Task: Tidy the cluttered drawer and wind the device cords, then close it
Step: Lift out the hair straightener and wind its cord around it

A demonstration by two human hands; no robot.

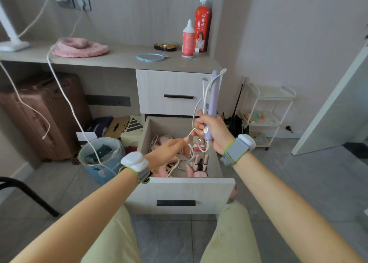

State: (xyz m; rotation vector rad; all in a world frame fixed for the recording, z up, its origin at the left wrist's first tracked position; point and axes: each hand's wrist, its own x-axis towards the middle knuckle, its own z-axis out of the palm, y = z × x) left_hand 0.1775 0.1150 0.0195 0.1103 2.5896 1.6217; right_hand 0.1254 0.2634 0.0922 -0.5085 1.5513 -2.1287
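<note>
The lower drawer (180, 191) stands pulled open, cluttered with pink devices (200, 174), small bottles and tangled cords. Above it my right hand (214, 132) grips the lower end of a slim lilac hair iron (212, 95), held upright. Its white cord (207, 87) loops up along the iron's body and comes down again. My left hand (169, 152) pinches that cord between thumb and fingertip, just left of my right hand, over the drawer's middle.
The upper drawer (173, 91) is closed. A blue waste bin (101, 157) stands left of the open drawer, with a brown suitcase (39, 115) behind it. White cables (65, 95) hang from the wall sockets. A white trolley (266, 111) stands right. Bottles and a pink cloth lie on the desk.
</note>
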